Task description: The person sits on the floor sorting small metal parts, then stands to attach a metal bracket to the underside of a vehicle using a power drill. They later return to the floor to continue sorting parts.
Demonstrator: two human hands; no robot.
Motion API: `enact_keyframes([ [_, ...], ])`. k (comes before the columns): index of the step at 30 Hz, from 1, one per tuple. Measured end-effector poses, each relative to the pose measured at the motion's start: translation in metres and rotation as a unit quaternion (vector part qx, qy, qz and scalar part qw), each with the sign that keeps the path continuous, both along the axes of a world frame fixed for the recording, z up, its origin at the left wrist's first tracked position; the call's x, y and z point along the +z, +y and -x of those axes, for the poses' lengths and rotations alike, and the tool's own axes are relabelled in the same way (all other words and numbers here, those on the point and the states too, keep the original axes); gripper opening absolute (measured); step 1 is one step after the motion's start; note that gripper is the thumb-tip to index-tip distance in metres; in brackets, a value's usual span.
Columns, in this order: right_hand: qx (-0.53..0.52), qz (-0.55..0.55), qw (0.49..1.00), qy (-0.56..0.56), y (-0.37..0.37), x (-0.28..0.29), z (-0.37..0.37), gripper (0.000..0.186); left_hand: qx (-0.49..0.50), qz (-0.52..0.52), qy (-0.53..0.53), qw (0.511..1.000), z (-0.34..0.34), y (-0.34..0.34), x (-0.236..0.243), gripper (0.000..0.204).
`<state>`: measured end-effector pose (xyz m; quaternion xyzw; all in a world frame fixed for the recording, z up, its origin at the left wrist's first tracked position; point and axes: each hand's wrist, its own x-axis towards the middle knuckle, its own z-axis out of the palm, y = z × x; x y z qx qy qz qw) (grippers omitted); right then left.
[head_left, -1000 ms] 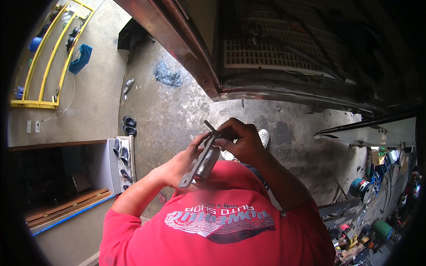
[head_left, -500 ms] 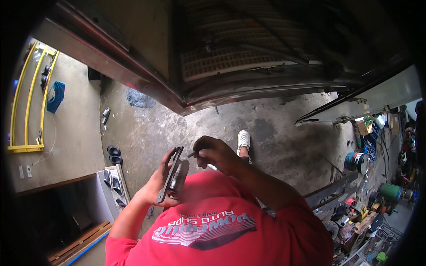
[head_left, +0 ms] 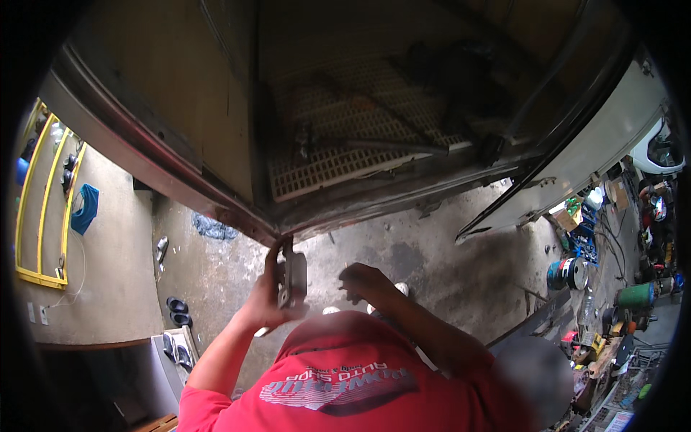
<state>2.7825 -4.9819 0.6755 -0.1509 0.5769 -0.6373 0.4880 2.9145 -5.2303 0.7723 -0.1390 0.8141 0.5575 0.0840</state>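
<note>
My left hand [head_left: 266,299] grips a flat metal bracket [head_left: 294,277] with holes along its edge, held upright in front of my red shirt. Its upper end overlaps the lower corner of a vehicle's body frame [head_left: 277,229]; I cannot tell whether they touch. A short way to the right, my right hand [head_left: 368,282] has its fingers curled in. Whatever sits at those fingertips is too small and dark to name. Beyond both hands is the vehicle's doorway, with a cream grid mat [head_left: 327,173] on its floor and a dark rod [head_left: 381,145] lying on the mat.
To the right hangs a pale door panel [head_left: 533,194]. Behind it stand a blue and white drum [head_left: 568,273], a green cylinder [head_left: 637,295] and piled tools. At left are a yellow ladder-like frame [head_left: 44,194] and black slippers [head_left: 178,311]. A blurred grey round shape [head_left: 536,378] shows lower right.
My left hand has raised the bracket toward the body corner. My right hand has moved right and down, away from the bracket. The doorway fills more of the view; a grey blur appears lower right.
</note>
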Motion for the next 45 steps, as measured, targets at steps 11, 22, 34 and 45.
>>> enact_keyframes([
  [11,-0.241,-0.077,0.967,-0.023,0.17,-0.004,0.053,0.024,0.055,0.356,0.159,0.919,0.243,-0.017,0.002,0.137],
  [22,-0.507,-0.145,0.849,-0.033,0.306,-0.016,0.04,0.02,-0.134,0.421,0.109,0.891,0.459,-0.018,-0.06,0.112],
  [34,-0.638,-0.191,0.742,-0.077,0.289,-0.036,-0.016,0.02,-0.309,0.571,-0.124,0.75,0.534,0.026,-0.058,0.136],
  [45,-0.652,-0.179,0.736,-0.023,0.273,-0.051,0.034,0.023,-0.336,0.527,-0.098,0.774,0.574,0.004,-0.061,0.145],
])
